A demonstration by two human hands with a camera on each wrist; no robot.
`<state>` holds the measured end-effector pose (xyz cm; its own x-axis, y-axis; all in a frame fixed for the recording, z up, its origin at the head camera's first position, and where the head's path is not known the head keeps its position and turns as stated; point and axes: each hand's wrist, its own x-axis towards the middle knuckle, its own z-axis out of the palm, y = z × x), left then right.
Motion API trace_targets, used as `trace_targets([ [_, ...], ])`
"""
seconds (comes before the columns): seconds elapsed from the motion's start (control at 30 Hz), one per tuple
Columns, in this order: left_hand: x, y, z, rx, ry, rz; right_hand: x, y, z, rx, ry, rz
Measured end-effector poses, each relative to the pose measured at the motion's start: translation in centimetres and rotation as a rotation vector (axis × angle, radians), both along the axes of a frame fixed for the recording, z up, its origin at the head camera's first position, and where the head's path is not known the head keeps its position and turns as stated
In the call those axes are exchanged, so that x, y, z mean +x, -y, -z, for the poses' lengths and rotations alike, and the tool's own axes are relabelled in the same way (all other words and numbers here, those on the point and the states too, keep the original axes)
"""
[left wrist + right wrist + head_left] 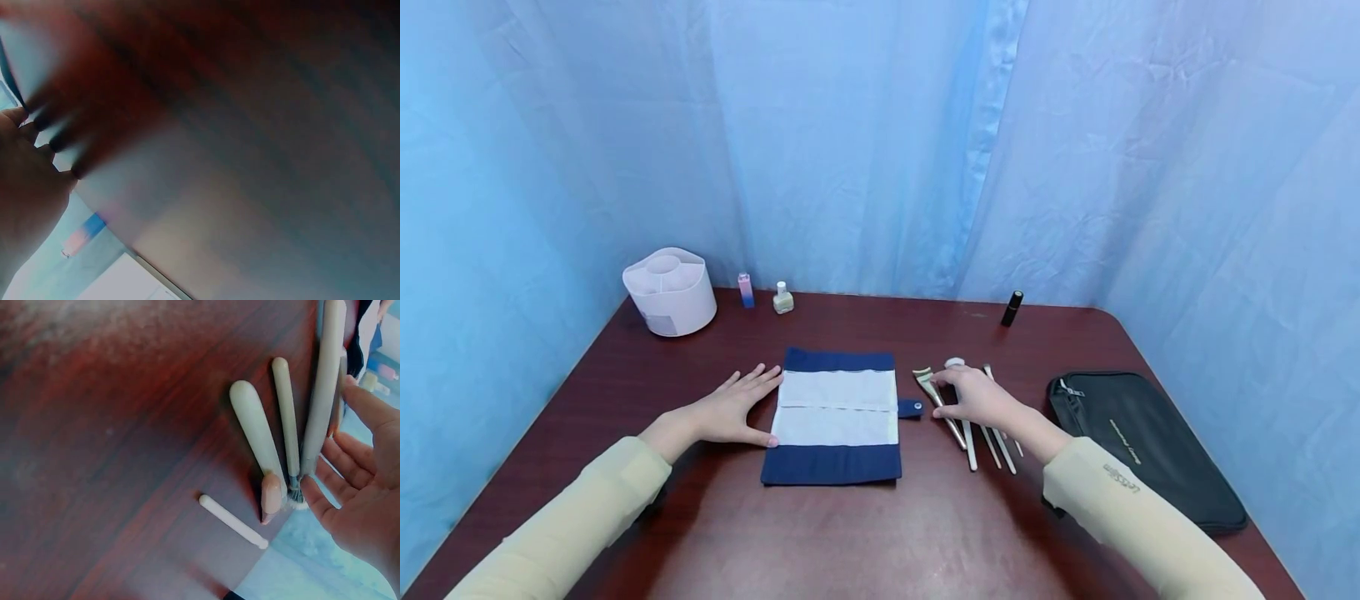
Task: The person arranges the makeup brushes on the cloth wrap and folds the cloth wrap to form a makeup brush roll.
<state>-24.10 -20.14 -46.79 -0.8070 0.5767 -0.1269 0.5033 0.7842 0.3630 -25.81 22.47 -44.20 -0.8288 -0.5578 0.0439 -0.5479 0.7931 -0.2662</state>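
Observation:
A navy and white fabric brush roll (835,427) lies unfolded on the table, its snap strap (908,408) pointing right. Fingers spread, my left hand (724,412) is at the roll's left edge, with thumb and fingertips along its side. To the right of the strap lie several makeup brushes (972,450) with pale handles. Over their upper parts hovers my right hand (977,396), fingers loosely bent and thumb apart, covering some brush heads. The right wrist view has the pale brush handles (322,387) beside the fingers, with none visibly gripped.
A black zipped pouch (1150,442) lies at the right, partly behind the right sleeve. Along the back stand a white divided organizer (672,292), a pink and blue tube (745,290), a nail polish bottle (783,300) and a black lipstick tube (1012,309). Blue curtains border the table.

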Motion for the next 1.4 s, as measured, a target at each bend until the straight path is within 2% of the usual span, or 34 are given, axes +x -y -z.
trace_targets([
  [0.27,-0.1,0.3,0.2,-0.002,-0.005,-0.007,-0.7,0.5,0.4,-0.061,-0.016,-0.007],
  [0.57,-0.4,0.3,0.3,-0.016,0.001,-0.004,-1.1,1.0,0.6,-0.139,0.014,0.098],
  [0.8,-0.4,0.2,0.4,-0.023,0.004,-0.002,-1.1,1.3,0.3,-0.175,0.046,0.133],
  [0.97,-0.3,0.2,0.3,-0.016,-0.01,0.002,-0.9,1.7,-1.0,-0.261,0.089,0.145],
  [1.13,-0.1,0.2,0.2,-0.013,-0.014,-0.003,-0.9,2.8,-3.1,-0.371,0.163,0.152],
  [1.4,-0.2,0.0,0.2,-0.008,-0.013,-0.008,-1.9,4.9,-5.5,-0.575,0.333,0.177],
])
